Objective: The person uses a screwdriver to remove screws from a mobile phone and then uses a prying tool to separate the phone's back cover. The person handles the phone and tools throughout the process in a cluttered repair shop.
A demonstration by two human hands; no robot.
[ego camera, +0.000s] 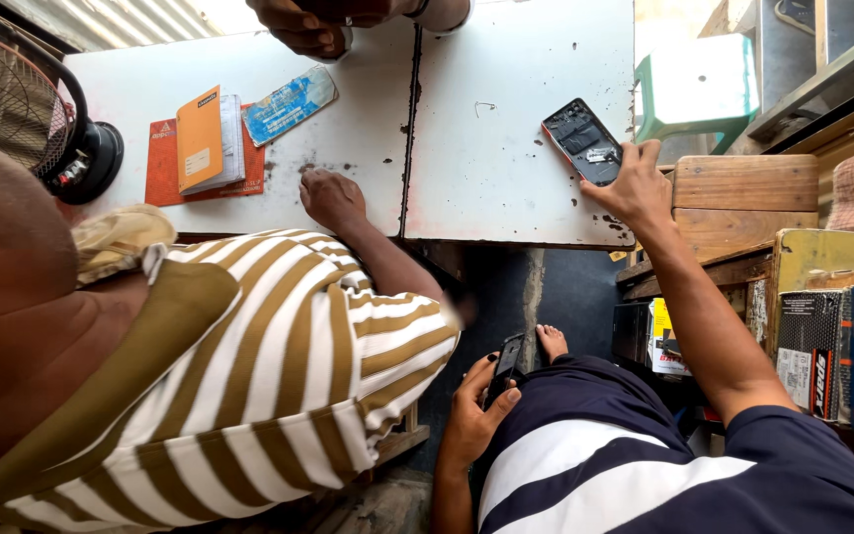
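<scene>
Fingers (613, 163) touching opened phone (582, 139) near table edge (506, 235), left hand (473, 415) gripping dark phone (505, 368)

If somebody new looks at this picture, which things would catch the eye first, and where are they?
First comes the opened phone near the right edge of the white table, with the right hand touching it. Below the table edge, the left hand holds a dark phone over the lap. At left, a person in a striped shirt rests a fist on the table beside an orange notebook.

Fan (12, 94) cut by left edge
</scene>
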